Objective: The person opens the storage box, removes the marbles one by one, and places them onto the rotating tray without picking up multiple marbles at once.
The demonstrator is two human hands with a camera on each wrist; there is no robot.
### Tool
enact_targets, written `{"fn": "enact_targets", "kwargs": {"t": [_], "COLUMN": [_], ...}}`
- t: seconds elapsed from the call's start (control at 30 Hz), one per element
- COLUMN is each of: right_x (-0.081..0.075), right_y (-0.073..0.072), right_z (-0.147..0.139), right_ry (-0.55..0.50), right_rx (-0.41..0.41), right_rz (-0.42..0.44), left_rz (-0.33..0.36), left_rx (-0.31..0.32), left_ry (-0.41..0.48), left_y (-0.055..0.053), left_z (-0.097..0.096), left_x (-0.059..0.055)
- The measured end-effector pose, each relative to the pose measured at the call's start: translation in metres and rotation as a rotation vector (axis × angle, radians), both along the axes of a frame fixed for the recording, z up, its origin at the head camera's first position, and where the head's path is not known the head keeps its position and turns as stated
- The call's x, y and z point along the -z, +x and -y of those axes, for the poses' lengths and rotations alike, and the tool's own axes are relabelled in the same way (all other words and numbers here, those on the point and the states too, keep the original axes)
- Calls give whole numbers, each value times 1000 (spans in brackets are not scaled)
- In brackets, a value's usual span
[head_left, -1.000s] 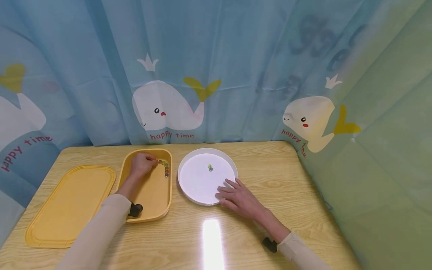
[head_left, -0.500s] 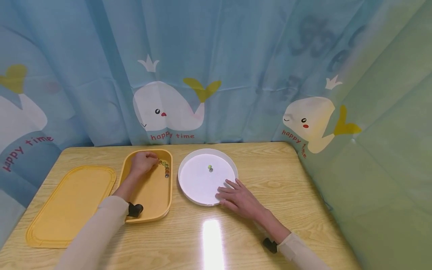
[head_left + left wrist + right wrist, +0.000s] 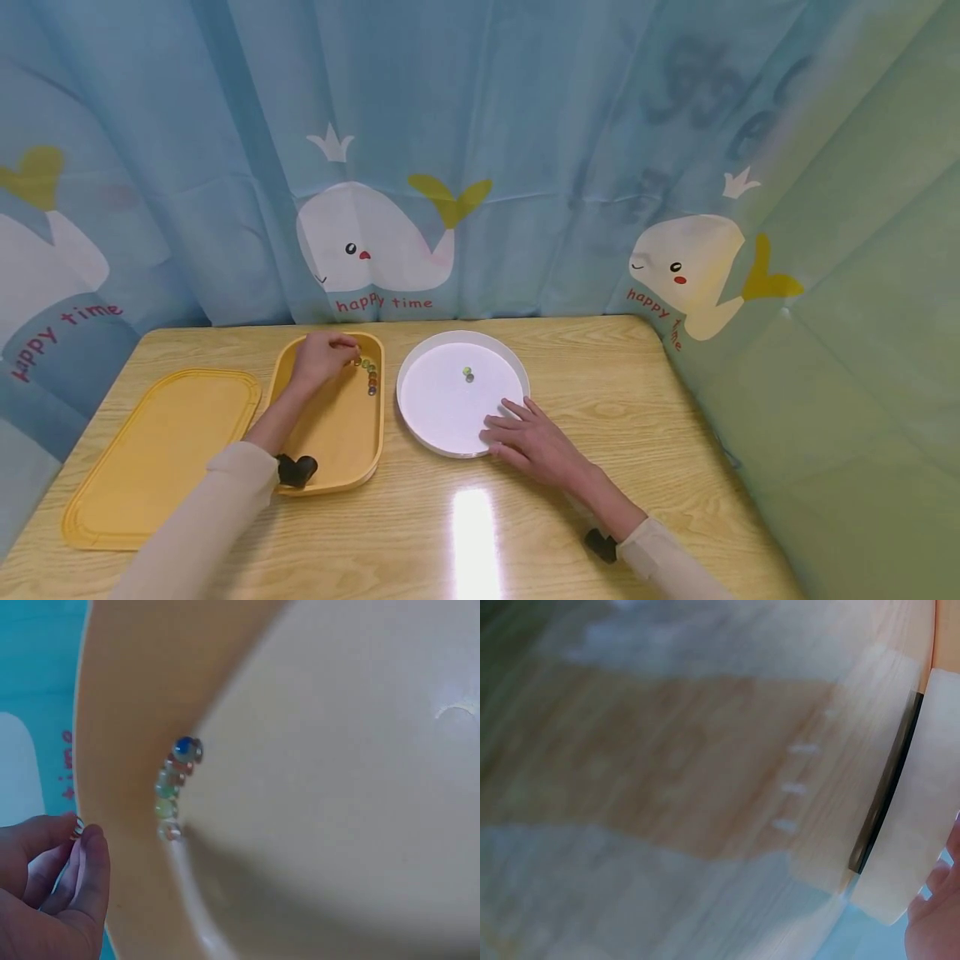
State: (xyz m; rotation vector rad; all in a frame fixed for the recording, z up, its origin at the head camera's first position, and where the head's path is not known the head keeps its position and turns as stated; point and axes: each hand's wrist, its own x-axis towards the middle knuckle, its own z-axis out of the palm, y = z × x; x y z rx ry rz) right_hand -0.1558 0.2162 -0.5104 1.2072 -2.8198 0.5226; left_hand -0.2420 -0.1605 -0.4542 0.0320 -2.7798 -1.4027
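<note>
My left hand is over the back of the deep yellow tray. In the left wrist view its thumb and fingertips pinch a glass marble, mostly covered by the fingers. Beside them, a curved row of several glass marbles lines the tray's inner edge, with a blue marble at its far end. My right hand lies with fingers spread over the near right rim of the round white tray. Two marbles, one greenish and one grey, sit together in that tray.
A flat yellow lid-like tray lies on the wooden table at the left. Behind the table hangs a blue curtain with printed whales, and a greenish curtain runs along the right side.
My left hand has shifted slightly right, its fingertips now overlapping the near end of the marble row in the head view. The right hand has stayed in place.
</note>
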Motion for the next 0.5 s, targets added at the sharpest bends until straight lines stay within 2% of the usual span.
{"fn": "enact_targets", "kwargs": {"t": [0.2, 0.5], "right_x": [0, 0], "right_y": [0, 0], "right_z": [0, 1], "right_ry": [6, 3], "right_rx": [-2, -4], "right_rz": [1, -5], "left_rz": [1, -11], "left_rx": [0, 67], "left_ry": [0, 12], "left_y": [4, 14], "left_z": [-7, -28], "left_x": [-9, -25]}}
